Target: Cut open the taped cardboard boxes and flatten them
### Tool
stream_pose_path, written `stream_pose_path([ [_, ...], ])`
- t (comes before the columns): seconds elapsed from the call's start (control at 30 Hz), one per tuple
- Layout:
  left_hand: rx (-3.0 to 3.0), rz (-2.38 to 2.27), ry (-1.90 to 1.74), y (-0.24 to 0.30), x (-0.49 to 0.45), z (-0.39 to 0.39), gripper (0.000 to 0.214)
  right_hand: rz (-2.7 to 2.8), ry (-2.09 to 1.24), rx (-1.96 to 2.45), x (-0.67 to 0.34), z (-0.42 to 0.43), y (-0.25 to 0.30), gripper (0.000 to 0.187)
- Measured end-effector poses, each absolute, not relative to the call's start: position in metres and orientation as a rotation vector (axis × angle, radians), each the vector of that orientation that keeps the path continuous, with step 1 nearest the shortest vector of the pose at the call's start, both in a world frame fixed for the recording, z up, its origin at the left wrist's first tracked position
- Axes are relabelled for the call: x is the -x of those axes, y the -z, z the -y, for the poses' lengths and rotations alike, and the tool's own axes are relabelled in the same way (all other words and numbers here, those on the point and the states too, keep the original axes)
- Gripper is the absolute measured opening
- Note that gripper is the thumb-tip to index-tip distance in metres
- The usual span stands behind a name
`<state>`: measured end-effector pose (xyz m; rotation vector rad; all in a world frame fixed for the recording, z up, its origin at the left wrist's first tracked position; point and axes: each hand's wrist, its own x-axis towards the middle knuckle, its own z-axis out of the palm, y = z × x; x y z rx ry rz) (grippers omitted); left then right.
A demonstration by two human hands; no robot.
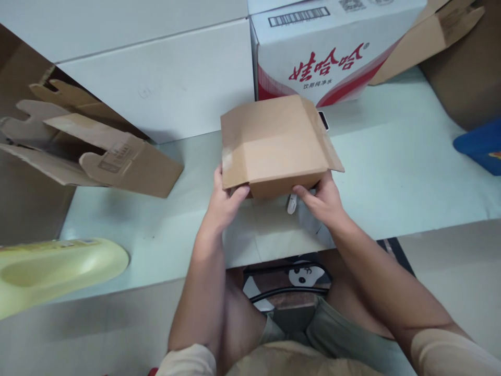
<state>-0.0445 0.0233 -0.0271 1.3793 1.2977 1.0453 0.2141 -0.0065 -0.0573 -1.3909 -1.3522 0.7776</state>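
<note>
Between my hands is a small brown cardboard box (pixel 282 138), tilted a little, with its side flaps sticking out. My left hand (pixel 225 196) grips its near left corner, the thumb lying along the front edge. At the near right corner my right hand (pixel 321 197) is closed on the box, thumb on the front face and fingers hidden behind. A small white object (pixel 291 203) shows on the table just below the box, close to my right thumb; its kind I cannot make out. Behind the box's right side peeks a dark, white-edged item (pixel 323 120).
Large white cartons, one plain (pixel 164 86) and one with red lettering (pixel 329 57), stand at the back of the pale table (pixel 391 172). An open cardboard box (pixel 136 167) is at left, a yellow plastic container (pixel 86 261) at front left, a blue object (pixel 479 146) at right.
</note>
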Motion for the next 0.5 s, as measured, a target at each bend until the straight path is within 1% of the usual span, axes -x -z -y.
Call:
stream_pose_path([
  [0.03, -1.362, -1.286, -1.059, 0.027, 0.045, -0.024, 0.067, 1.345, -0.777, 1.388, -0.214, 0.006, 0.056, 0.060],
  [0.1, -1.345, -1.292, -1.122, 0.026, 0.047, -0.024, 0.065, 1.325, -0.770, 1.387, -0.213, 0.006, 0.053, 0.059],
  [0.2, -1.374, -1.291, -1.172, 0.019, 0.047, -0.024, 0.053, 1.290, -0.745, 1.416, -0.213, 0.005, 0.049, 0.059],
  [0.23, -1.382, -1.274, -1.155, 0.015, 0.046, -0.023, 0.052, 1.274, -0.735, 1.425, -0.213, 0.004, 0.049, 0.060],
  [0.37, -1.359, -1.208, -1.069, 0.003, 0.039, -0.019, 0.060, 1.185, -0.716, 1.457, -0.215, 0.002, 0.050, 0.070],
  [0.43, -1.350, -1.214, -1.076, 0.001, 0.037, -0.018, 0.060, 1.149, -0.728, 1.476, -0.215, 0.001, 0.051, 0.075],
  [0.5, -1.355, -1.235, -1.119, 0.001, 0.036, -0.019, 0.058, 1.118, -0.725, 1.463, -0.214, 0.001, 0.051, 0.075],
])
